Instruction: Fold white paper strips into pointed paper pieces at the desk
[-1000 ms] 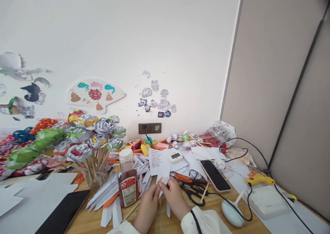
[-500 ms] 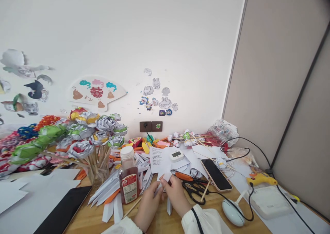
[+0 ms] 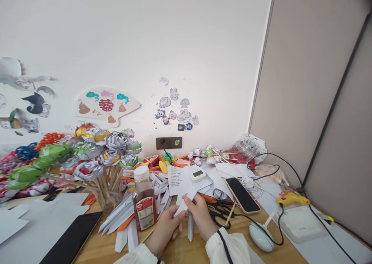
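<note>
My left hand [image 3: 165, 229] and my right hand [image 3: 200, 215] together pinch a small folded strip of white paper [image 3: 183, 204] above the wooden desk [image 3: 174, 252]. The left thumb and fingers grip its lower left end, the right fingers its upper right end. Right beside the left hand stands a plastic bottle of red drink [image 3: 143, 204] with a white cap. Black-handled scissors [image 3: 218, 213] lie just right of my right hand.
Folded white and orange paper strips [image 3: 122, 217] fan out under the bottle. A jar of paper flowers on sticks [image 3: 99, 159] stands left. A phone [image 3: 242, 195], white mouse [image 3: 259, 237], yellow glue gun [image 3: 290, 199], small timer [image 3: 198, 175] and a dark tablet [image 3: 72, 238] lie around.
Both hands have lifted the paper strip slightly and turned it, with the right end now higher. The camera view shifted a little.
</note>
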A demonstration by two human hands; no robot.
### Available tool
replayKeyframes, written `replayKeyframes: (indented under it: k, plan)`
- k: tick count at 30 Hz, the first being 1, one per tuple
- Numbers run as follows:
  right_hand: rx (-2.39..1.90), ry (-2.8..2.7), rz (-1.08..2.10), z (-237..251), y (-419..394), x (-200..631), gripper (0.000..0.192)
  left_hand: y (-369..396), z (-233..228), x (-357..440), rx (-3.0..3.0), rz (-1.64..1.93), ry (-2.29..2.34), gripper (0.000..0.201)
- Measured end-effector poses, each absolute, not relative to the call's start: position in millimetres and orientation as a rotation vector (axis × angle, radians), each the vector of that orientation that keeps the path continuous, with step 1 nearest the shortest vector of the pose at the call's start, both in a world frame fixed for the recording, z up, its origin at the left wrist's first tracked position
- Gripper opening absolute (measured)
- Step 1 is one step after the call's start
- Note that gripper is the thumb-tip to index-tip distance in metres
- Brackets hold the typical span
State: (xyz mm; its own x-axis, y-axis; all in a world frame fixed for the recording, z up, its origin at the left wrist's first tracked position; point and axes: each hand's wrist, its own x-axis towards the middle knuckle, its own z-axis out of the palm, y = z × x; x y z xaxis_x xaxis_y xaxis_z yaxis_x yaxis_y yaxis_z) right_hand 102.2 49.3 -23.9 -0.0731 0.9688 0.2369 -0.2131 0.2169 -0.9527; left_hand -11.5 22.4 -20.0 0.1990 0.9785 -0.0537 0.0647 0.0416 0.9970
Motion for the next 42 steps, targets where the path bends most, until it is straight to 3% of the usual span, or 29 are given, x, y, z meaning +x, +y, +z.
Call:
replayKeyframes:
  k: [20, 27, 32, 42]
  plan:
    - [-0.785, -1.056, 1.274, -12.6, 60.0, 117.0, 0.039, 13.3, -9.9, -7.9, 1.301, 0.963, 1.115, 0.032]
    - [-0.780, -0.954, 1.149, -12.5, 69.0, 135.8, 0.044, 16.4, -13.3, -6.2, 1.280, 1.022, 1.120, 0.036]
    - [-0.822, -1.188, 1.150, -12.0, 62.6, 126.7, 0.033, 19.7, -15.0, -8.8, 1.289, 1.070, 1.182, 0.034]
    - [-0.874, -1.043, 1.099, -15.0, 70.1, 135.7, 0.029, 26.8, -19.5, -16.0, 1.161, 1.246, 1.143, 0.037]
